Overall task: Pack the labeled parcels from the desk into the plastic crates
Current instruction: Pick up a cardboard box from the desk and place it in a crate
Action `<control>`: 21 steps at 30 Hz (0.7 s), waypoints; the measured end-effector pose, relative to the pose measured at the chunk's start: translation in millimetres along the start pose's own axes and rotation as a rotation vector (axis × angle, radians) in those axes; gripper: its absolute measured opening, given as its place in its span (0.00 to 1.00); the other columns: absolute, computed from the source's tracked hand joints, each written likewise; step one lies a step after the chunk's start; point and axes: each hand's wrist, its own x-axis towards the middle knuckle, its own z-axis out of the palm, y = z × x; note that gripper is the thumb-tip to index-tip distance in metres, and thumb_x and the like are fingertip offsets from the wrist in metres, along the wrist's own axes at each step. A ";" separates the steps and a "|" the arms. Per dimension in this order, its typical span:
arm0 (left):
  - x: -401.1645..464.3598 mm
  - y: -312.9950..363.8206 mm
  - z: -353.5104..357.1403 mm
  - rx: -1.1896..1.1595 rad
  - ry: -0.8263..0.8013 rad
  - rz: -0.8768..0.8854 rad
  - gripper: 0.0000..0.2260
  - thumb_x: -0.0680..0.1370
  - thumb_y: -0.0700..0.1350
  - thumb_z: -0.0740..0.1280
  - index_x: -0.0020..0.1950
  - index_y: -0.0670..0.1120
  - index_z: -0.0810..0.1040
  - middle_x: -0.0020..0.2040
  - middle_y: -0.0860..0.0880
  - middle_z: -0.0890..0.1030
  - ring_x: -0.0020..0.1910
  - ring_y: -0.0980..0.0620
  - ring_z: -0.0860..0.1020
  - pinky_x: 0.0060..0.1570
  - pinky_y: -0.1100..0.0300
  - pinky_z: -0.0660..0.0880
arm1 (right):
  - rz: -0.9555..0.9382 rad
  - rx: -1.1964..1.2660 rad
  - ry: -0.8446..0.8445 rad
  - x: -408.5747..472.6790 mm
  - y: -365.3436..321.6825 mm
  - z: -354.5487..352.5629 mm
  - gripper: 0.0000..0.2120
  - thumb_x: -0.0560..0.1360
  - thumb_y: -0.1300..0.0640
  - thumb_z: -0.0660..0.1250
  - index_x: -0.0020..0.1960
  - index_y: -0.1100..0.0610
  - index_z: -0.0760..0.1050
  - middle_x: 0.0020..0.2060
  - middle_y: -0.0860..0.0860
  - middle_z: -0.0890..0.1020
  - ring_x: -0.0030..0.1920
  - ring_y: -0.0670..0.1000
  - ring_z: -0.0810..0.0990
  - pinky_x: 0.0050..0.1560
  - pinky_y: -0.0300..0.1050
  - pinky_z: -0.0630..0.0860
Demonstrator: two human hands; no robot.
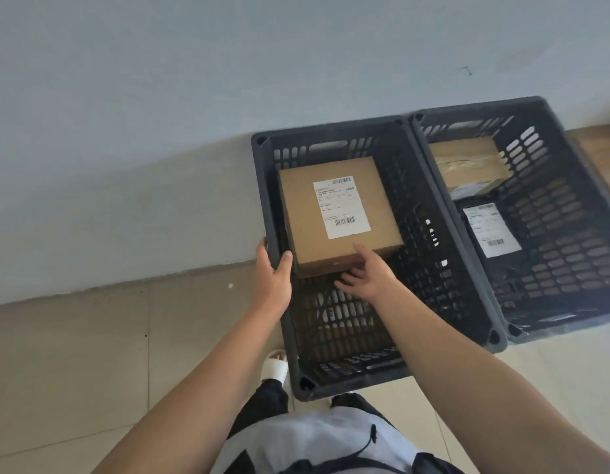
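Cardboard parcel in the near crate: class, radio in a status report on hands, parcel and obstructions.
Left hand grips near crate rim. Right hand open, fingers at cardboard parcel front edge. Parcel inside, label up. Nothing blocking.

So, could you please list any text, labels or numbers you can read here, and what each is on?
White label on the cardboard box: barcodes and print, too small to read.
White label on the dark parcel in the right crate: blurred, unreadable.
Nothing else bears text.
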 end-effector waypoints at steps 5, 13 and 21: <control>-14.7 17.1 -5.8 0.262 0.149 0.368 0.29 0.81 0.49 0.70 0.79 0.49 0.63 0.79 0.47 0.67 0.77 0.46 0.65 0.74 0.48 0.65 | -0.099 0.031 -0.046 -72.9 7.7 -35.3 0.24 0.83 0.53 0.65 0.77 0.60 0.66 0.72 0.60 0.74 0.69 0.62 0.77 0.67 0.62 0.76; -87.0 79.0 56.0 0.076 -0.670 0.358 0.09 0.84 0.46 0.65 0.63 0.56 0.78 0.61 0.59 0.81 0.61 0.58 0.78 0.57 0.69 0.73 | -0.379 0.110 0.144 -164.8 39.0 -132.2 0.12 0.84 0.58 0.62 0.64 0.59 0.79 0.56 0.56 0.87 0.57 0.58 0.86 0.61 0.57 0.82; -173.1 96.1 140.4 0.134 -0.838 0.305 0.07 0.84 0.45 0.66 0.56 0.56 0.80 0.55 0.57 0.83 0.55 0.56 0.82 0.55 0.65 0.80 | -0.590 0.307 0.196 -192.2 22.1 -230.6 0.12 0.81 0.59 0.65 0.62 0.62 0.81 0.54 0.59 0.87 0.54 0.58 0.87 0.52 0.52 0.83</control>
